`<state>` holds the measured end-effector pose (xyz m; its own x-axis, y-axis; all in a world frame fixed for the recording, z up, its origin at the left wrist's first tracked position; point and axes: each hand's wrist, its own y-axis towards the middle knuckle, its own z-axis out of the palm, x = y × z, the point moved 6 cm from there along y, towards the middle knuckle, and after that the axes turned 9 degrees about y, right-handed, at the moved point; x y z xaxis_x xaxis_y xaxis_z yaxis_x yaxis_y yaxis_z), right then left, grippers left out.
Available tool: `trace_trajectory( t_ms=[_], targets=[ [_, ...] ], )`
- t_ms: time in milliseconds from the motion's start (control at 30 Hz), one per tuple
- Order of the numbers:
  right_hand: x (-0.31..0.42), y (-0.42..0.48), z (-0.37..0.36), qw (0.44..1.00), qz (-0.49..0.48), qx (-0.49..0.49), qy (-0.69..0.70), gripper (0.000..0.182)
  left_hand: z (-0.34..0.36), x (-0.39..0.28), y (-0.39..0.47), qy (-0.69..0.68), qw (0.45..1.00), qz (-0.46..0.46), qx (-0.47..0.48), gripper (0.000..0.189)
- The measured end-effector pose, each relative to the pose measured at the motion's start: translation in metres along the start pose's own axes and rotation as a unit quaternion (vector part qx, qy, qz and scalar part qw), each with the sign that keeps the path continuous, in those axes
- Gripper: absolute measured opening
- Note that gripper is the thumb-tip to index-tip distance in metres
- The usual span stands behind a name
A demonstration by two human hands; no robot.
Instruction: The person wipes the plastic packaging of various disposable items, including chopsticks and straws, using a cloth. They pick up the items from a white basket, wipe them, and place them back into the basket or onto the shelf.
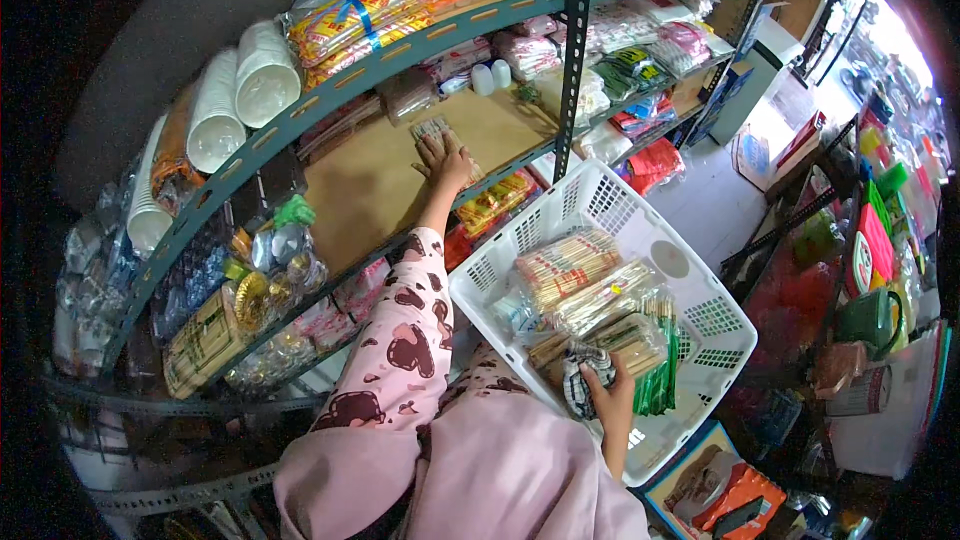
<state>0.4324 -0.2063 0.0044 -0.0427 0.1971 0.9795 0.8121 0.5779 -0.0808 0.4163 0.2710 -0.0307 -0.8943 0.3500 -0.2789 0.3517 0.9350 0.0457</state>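
Note:
My left hand (444,159) reaches onto the tan board shelf (360,195). It lies palm down, fingers spread, over a clear-wrapped pack of thin sticks (429,127); whether it grips the pack is hidden. My right hand (611,390) holds a bunched checkered cloth (577,382) inside the white plastic basket (709,270). Beyond that hand, the basket holds a pack of wooden skewers with red print (568,264), a clear-wrapped bundle of sticks (600,300), another pack of sticks (634,341) and green-wrapped packs (656,390).
A perforated metal upright (574,52) stands between my left hand and the basket's far corner. Stacked white cups (266,86) and yellow packets (360,22) fill the upper shelf. Small white cups (491,77) stand at the board's back. An orange packet (739,499) sits below the basket.

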Motion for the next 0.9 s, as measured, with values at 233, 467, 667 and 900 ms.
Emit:
trace_trajectory(
  t_ms=[233, 467, 667, 900],
  targets=[
    [-0.011, -0.003, 0.010, 0.992, 0.007, 0.081, -0.095, 0.046, -0.055, -0.050, -0.067, -0.085, 0.954, 0.184, -0.220, 0.054],
    [0.002, -0.002, 0.012, 0.987, 0.006, 0.114, -0.111, 0.046, -0.022, -0.154, -0.219, -0.249, 0.836, 0.487, 0.046, 0.024],
    [-0.007, -0.004, 0.010, 0.983, 0.041, 0.135, -0.119, 0.048, 0.029, -0.170, -0.264, 0.001, 0.876, 0.468, 0.116, 0.044],
    [-0.006, -0.006, 0.012, 0.983, 0.028, 0.135, -0.123, 0.050, 0.052, -0.125, -0.199, 0.077, 0.922, 0.373, 0.070, 0.053]
  ],
)
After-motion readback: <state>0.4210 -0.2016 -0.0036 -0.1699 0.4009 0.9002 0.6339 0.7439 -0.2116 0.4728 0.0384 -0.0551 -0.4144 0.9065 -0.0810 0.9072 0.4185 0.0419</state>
